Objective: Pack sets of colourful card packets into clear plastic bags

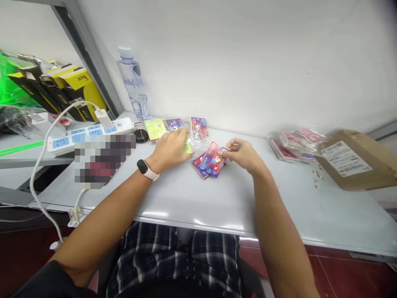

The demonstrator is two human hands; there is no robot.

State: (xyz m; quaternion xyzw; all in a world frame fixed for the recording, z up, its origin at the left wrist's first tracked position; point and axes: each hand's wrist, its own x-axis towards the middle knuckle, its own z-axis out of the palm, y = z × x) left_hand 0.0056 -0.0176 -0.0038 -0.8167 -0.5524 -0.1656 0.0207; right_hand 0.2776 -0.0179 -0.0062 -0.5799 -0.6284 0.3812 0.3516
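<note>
My left hand (172, 148), with a watch on its wrist, is curled around a yellow-green card packet (187, 147); the packet shows between thumb and fingers. Crumpled clear plastic (198, 142) lies beside its fingertips. My right hand (241, 154) pinches the edge of an oblong pink-and-blue card (209, 156), glossy and rounded at the end. Beneath that card, a small loose pile of red-and-blue cards (203, 171) rests on the table. Farther back lie another yellow-green packet (156, 129), a dark blue card (174, 123) and a red-and-blue card packet (199, 127).
A water bottle (135, 87) stands against the wall. To the left are a black round object (141, 135), a power strip (89, 134) with white cables, and yellow-black boxes (71, 82). Bagged cards (299, 142) and a cardboard box (356, 161) sit on the right.
</note>
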